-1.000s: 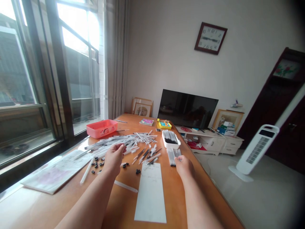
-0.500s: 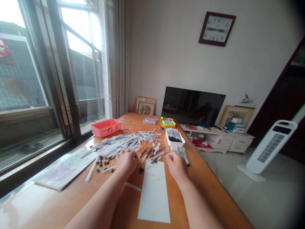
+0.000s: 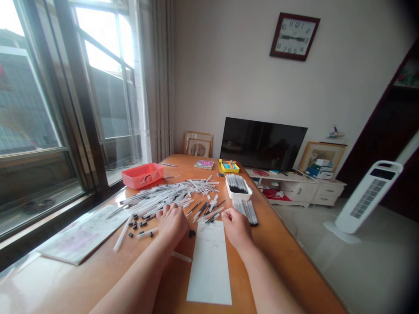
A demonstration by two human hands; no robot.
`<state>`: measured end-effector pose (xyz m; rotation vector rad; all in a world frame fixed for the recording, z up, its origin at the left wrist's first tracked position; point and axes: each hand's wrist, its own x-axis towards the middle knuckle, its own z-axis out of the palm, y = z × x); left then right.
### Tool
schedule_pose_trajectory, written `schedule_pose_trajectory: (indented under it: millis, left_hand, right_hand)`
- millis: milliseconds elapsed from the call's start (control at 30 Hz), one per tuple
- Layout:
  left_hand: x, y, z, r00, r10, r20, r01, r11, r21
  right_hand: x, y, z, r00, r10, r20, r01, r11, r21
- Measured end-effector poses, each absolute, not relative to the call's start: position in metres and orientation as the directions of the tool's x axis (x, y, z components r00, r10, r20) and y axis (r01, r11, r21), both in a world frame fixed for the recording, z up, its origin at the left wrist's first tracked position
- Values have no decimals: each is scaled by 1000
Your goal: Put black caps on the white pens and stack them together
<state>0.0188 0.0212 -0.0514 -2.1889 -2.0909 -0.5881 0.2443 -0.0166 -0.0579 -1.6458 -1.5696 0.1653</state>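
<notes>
My left hand (image 3: 173, 223) rests at the near edge of a heap of clear pen barrels (image 3: 160, 196), its fingers curled down and their tips hidden. Several small black caps (image 3: 135, 225) lie to its left, and a few more black caps (image 3: 191, 233) to its right. My right hand (image 3: 238, 227) is closed like a fist beside the top right edge of a long white paper strip (image 3: 209, 270); whatever it may hold is hidden. Between my hands lie loose dark refills and short pen parts (image 3: 207, 210). A row of black-ended pens (image 3: 247, 211) lies just beyond my right hand.
A white box (image 3: 240, 196) of pens stands beyond the row. Farther back are a red-pink bin (image 3: 142, 176), a yellow box (image 3: 229, 166) and a booklet (image 3: 204, 164). At left lies a pale sheet or pad (image 3: 83, 237). The table's right edge drops to the floor.
The view has shifted slightly. My right hand has moved a little left, closer to the paper strip. My left hand stays in nearly the same place by the heap.
</notes>
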Motion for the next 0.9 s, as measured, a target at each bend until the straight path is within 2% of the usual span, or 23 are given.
schedule_pose_trajectory:
  millis: [133, 267, 367, 533, 700, 900]
  left_hand:
    - [25, 14, -44, 25, 949, 315, 948, -123, 294]
    - [43, 5, -41, 119, 959, 258, 866, -228, 445]
    - [54, 1, -46, 190, 950, 247, 751, -303, 587]
    - [56, 0, -53, 201, 924, 326, 529, -383, 757]
    - [47, 2, -48, 61, 939, 337, 365, -335, 868]
    - [11, 14, -31, -278, 932, 233, 87, -217, 972]
  right_hand:
    - [237, -18, -57, 148, 877, 456, 752, 200, -629]
    - [228, -19, -56, 5, 875, 483, 748, 318, -582]
    - [225, -20, -58, -66, 878, 473, 746, 359, -562]
    - [228, -18, -60, -58, 875, 480, 748, 357, -560]
    - [237, -14, -62, 8, 858, 513, 732, 344, -588]
    - [244, -9, -62, 103, 787, 608, 680, 390, -621]
